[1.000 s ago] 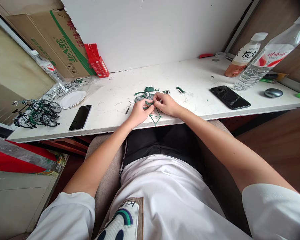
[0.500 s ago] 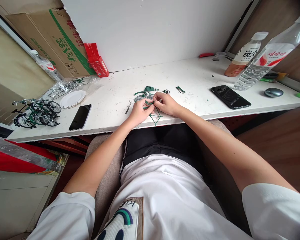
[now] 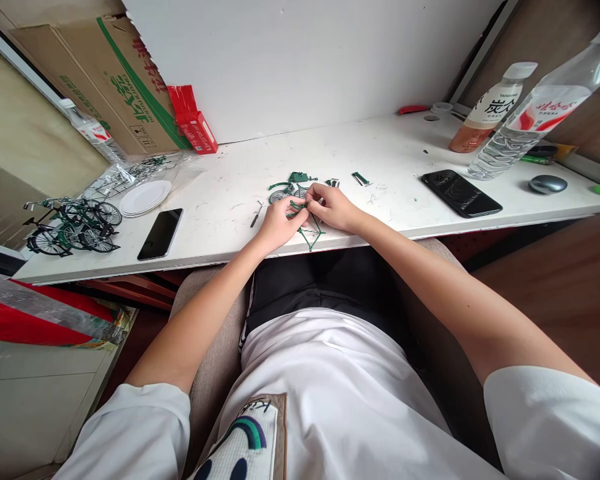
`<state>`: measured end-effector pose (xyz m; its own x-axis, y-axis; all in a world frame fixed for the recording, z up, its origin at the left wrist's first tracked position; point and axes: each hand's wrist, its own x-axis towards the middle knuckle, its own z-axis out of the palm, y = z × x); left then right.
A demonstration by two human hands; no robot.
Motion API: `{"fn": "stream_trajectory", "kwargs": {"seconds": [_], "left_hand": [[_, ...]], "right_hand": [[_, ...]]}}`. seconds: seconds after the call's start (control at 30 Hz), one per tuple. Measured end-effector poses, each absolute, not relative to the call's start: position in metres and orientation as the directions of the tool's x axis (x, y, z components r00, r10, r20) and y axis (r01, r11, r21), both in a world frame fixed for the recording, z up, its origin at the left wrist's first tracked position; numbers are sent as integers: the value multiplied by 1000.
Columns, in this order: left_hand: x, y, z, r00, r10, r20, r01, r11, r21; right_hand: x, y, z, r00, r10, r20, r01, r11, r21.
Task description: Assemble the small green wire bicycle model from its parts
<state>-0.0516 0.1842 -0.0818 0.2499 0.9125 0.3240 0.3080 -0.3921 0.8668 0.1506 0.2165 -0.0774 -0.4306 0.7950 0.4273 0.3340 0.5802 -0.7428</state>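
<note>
My left hand (image 3: 279,225) and my right hand (image 3: 334,208) meet at the front edge of the white desk (image 3: 390,150), both pinched on a small green model bicycle frame (image 3: 310,235) whose thin tubes stick out below my fingers. Just beyond my fingers lie loose green parts (image 3: 296,179) and a small spoked wheel (image 3: 279,196). A little dark screwdriver (image 3: 256,215) rests left of my left hand.
Finished green model bicycles (image 3: 73,225) stand at the desk's left end beside a white plate (image 3: 145,198) and a black phone (image 3: 161,233). Another phone (image 3: 461,193), two bottles (image 3: 535,113), a grey mouse (image 3: 547,184) sit right. A cardboard box (image 3: 105,80) leans at back left.
</note>
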Motion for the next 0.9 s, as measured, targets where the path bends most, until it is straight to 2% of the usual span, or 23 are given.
{"fn": "stream_trajectory", "kwargs": {"seconds": [0.9], "left_hand": [[-51, 182, -79, 242, 922, 303, 322, -371, 871]], "right_hand": [[150, 218, -79, -420, 804, 420, 338, 568, -750]]}}
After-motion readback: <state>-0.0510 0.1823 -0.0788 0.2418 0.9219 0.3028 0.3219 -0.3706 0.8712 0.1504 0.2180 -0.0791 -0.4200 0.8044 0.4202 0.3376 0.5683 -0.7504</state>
